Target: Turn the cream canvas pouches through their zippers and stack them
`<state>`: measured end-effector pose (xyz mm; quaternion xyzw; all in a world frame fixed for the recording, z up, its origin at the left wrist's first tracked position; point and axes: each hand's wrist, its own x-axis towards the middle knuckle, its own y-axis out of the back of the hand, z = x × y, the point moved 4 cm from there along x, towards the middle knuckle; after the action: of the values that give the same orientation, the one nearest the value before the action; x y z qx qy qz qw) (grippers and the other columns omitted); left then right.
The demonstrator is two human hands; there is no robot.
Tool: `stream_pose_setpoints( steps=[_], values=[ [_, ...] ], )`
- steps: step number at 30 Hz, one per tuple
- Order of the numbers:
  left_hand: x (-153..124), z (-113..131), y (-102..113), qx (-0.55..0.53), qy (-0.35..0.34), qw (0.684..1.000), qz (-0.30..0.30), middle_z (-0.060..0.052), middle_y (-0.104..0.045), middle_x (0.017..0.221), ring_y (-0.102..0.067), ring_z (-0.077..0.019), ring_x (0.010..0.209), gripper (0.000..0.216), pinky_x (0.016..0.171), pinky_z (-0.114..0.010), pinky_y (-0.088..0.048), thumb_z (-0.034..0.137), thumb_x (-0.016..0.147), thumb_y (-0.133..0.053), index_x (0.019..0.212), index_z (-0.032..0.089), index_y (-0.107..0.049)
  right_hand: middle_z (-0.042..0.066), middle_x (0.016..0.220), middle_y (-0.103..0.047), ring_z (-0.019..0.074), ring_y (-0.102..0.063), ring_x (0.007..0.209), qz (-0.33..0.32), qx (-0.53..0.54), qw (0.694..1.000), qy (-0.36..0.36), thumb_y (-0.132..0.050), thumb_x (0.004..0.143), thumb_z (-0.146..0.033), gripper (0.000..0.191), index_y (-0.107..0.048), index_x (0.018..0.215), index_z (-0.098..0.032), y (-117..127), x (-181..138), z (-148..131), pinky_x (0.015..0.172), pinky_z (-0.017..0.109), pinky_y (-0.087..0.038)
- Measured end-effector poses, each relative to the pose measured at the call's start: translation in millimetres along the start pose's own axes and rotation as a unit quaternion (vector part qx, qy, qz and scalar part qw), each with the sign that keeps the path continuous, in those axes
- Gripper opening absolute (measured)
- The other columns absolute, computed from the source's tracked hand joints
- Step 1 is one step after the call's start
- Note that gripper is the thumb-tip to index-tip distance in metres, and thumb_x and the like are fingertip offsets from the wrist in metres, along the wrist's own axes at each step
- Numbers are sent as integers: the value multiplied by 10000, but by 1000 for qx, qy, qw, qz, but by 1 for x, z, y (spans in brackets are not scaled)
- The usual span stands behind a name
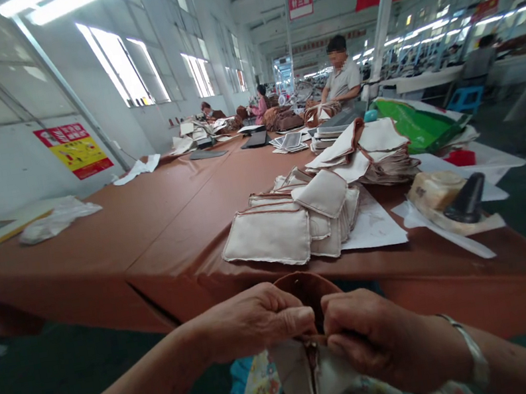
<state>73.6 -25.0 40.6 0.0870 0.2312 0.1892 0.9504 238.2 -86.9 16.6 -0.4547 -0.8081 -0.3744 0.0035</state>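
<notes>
Pinching a cream pouch (296, 380) with a brown rim, held at my lap just below the near edge of the bench (150, 243). Left hand (258, 322) and right hand (367, 337) meet at its zip, the fingers (298, 319) of both closed tight on the cloth. Judgement: pinch close to the zip line and pull evenly, or the seam skews. Stack of similar pouches (269, 236) lies well apart.

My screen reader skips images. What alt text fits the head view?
The left hand and right hand pinch a cream and brown fabric piece in front of a long brown table. Stacks of cream pouches lie on it, and other people sit at its far end.
</notes>
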Motion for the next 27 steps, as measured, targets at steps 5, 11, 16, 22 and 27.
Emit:
stream_pose_setpoints(
  steps=[5, 11, 16, 22, 27],
  values=[
    [-1, 12, -8, 93, -22, 995, 10, 25, -518, 696, -410, -108, 626, 291, 536, -200, -297, 413, 875, -605, 814, 130, -639, -17, 782, -494, 112, -408, 677, -12, 32, 999, -20, -473, 884, -92, 141, -441, 794, -197, 5, 1, -7, 617, 232, -340],
    [-7, 21, -21, 330, -117, 921, 168, -7, -566, 812, -466, -143, 734, 179, 664, -245, -338, 264, 941, -499, 799, 169, -552, 10, 825, -493, 149, -437, 818, -26, 149, 987, -59, -449, 992, -374, 322, -518, 752, -171, 2, 6, 2, 713, 239, -400],
    [-6, 9, -14, 208, -87, 967, 121, 26, -468, 721, -389, -117, 645, 339, 580, -223, -299, 427, 977, -455, 789, 161, -547, -25, 697, -449, 97, -358, 616, -41, 207, 972, -107, -493, 969, -443, 362, -600, 812, -134, -6, -1, 19, 536, 211, -300],
    [-2, 0, -4, 20, -14, 1000, 13, 37, -398, 663, -298, -102, 579, 355, 534, -226, -274, 471, 897, -548, 808, 135, -624, -29, 673, -473, 86, -356, 595, -22, 203, 967, -155, -575, 905, -262, 205, -607, 759, -121, -3, 0, 18, 511, 197, -274],
    [6, -5, -10, 2, -2, 999, 36, 30, -453, 632, -355, -97, 563, 155, 531, -218, -293, 240, 751, -569, 795, 129, -667, -32, 664, -462, 81, -339, 587, -21, 250, 954, -165, -624, 876, -256, 190, -597, 745, -122, 1, 1, 17, 503, 192, -258]
  ],
)
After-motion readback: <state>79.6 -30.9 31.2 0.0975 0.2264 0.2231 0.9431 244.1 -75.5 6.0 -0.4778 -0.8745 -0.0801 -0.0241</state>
